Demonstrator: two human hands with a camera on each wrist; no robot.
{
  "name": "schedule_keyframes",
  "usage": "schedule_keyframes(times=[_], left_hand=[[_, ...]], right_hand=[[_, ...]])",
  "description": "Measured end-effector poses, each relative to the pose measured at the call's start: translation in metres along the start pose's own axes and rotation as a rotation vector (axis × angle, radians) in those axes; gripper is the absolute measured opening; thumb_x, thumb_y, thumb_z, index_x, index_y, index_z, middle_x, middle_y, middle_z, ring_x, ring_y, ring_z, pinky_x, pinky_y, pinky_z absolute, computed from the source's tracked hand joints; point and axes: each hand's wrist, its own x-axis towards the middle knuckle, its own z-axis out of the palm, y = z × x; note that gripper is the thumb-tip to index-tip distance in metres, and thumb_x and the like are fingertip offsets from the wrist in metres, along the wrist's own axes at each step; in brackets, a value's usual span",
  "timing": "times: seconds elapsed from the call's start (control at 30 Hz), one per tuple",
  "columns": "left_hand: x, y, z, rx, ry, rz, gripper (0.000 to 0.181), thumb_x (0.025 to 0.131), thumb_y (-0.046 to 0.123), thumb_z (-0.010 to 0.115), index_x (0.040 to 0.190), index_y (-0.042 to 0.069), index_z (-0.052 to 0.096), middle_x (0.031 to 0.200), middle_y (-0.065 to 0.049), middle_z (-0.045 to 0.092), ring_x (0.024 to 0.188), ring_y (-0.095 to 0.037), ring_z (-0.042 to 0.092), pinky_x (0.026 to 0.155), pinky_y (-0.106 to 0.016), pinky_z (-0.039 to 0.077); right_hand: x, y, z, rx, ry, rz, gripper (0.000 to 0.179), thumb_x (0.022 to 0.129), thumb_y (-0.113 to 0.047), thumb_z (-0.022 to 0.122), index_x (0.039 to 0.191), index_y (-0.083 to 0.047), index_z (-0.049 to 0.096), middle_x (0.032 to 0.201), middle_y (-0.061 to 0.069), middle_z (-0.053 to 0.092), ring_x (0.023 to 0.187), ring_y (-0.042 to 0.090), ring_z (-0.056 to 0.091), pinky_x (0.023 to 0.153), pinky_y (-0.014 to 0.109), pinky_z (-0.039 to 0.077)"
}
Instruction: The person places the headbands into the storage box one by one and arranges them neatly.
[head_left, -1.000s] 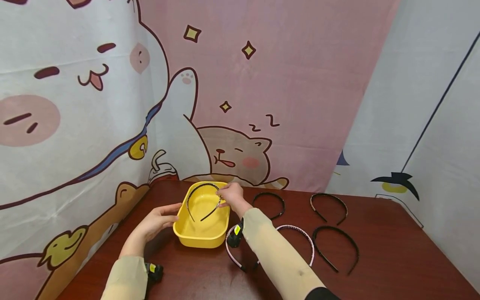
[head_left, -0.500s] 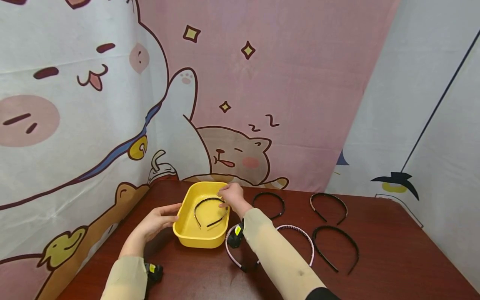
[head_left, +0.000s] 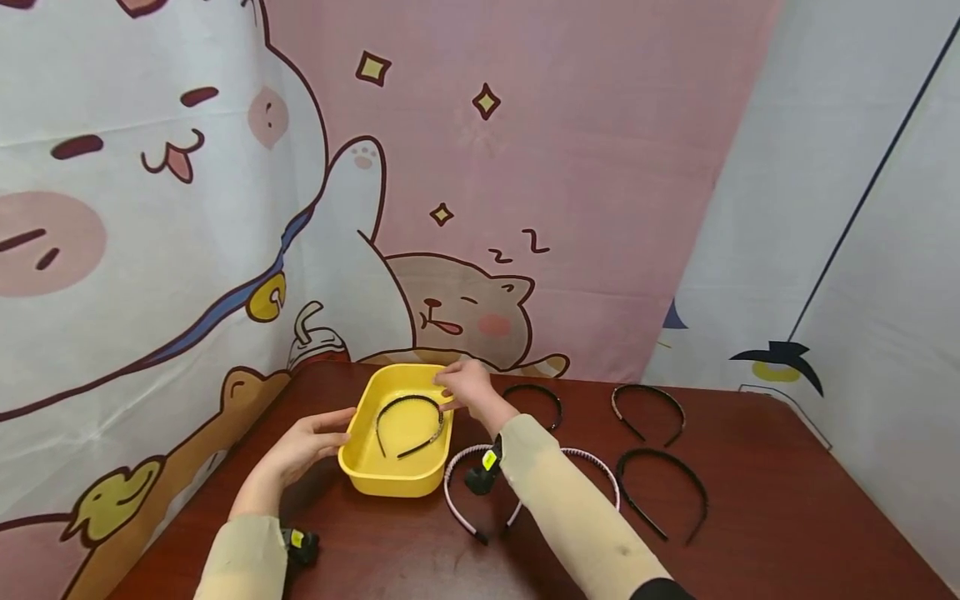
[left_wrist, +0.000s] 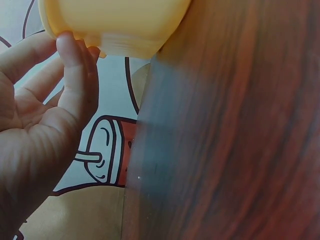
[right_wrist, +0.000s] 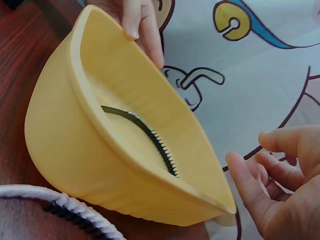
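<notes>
Soft, even, moderately bright light fills the head view, where my left hand (head_left: 300,450) and right hand (head_left: 468,387) look clear enough. Nearer me than my fingers, the dark table (head_left: 405,550) carries a faint, smeared sheen, and a soft shadow sits beside my left wrist. In the left wrist view, the tabletop right of my fingers blurs into streaks, with bluish-grey glare along its edge; the yellow tub (left_wrist: 120,25) above my fingertips looks washed out and soft.

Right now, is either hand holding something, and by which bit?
The right hand holds nothing. The left hand touches the yellow bin near its rim; whether it grips there can't be told.
</notes>
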Motion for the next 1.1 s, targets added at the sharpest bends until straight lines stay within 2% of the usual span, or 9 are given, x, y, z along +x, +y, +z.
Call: schedule_keyframes(times=[0.13, 0.3, 0.57, 0.8, 1.1], left_hand=[[0.002, -0.002, 0.001, 0.007, 0.014, -0.018, 0.057, 0.093, 0.004, 0.061, 0.145, -0.005, 0.039, 0.146, -0.027, 0.039, 0.119, -0.032, 0.055, 0.091, -0.035, 0.051], [0.002, -0.001, 0.000, 0.014, 0.013, -0.020, 0.058, 0.093, 0.006, 0.062, 0.145, -0.004, 0.039, 0.146, -0.026, 0.040, 0.120, -0.032, 0.054, 0.091, -0.035, 0.051], [-0.003, 0.000, -0.003, 0.025, 0.014, -0.017, 0.060, 0.093, 0.009, 0.063, 0.146, -0.004, 0.038, 0.146, -0.027, 0.038, 0.120, -0.032, 0.054, 0.091, -0.033, 0.051], [-0.005, 0.001, -0.004, 0.010, 0.010, -0.007, 0.060, 0.094, 0.008, 0.062, 0.146, -0.004, 0.036, 0.146, -0.028, 0.037, 0.117, -0.028, 0.057, 0.090, -0.031, 0.051], [-0.003, 0.001, 0.001, -0.006, -0.009, -0.010, 0.061, 0.094, 0.008, 0.062, 0.146, -0.005, 0.035, 0.147, -0.029, 0.036, 0.115, -0.026, 0.058, 0.090, -0.032, 0.052]], right_hand=[[-0.007, -0.003, -0.015, -0.008, -0.038, -0.013, 0.021, 0.087, -0.010, 0.070, 0.102, 0.005, 0.069, 0.099, 0.019, 0.059, 0.077, 0.026, 0.059, 0.062, 0.037, 0.059], [-0.017, -0.005, -0.037, -0.020, -0.055, -0.020, 0.024, 0.086, -0.010, 0.070, 0.104, 0.005, 0.068, 0.094, 0.015, 0.063, 0.069, 0.021, 0.059, 0.057, 0.034, 0.058], [-0.030, 0.002, -0.077, -0.044, -0.031, -0.048, 0.021, 0.086, -0.008, 0.069, 0.103, 0.005, 0.069, 0.093, 0.013, 0.063, 0.064, 0.018, 0.057, 0.055, 0.034, 0.057], [-0.043, 0.009, -0.111, -0.093, -0.005, -0.077, 0.028, 0.086, -0.010, 0.069, 0.108, 0.008, 0.067, 0.091, 0.013, 0.064, 0.066, 0.021, 0.057, 0.054, 0.035, 0.057], [-0.064, 0.034, -0.167, -0.172, 0.031, -0.085, 0.035, 0.087, -0.017, 0.070, 0.111, 0.007, 0.066, 0.088, 0.009, 0.064, 0.068, 0.022, 0.059, 0.057, 0.040, 0.058]])
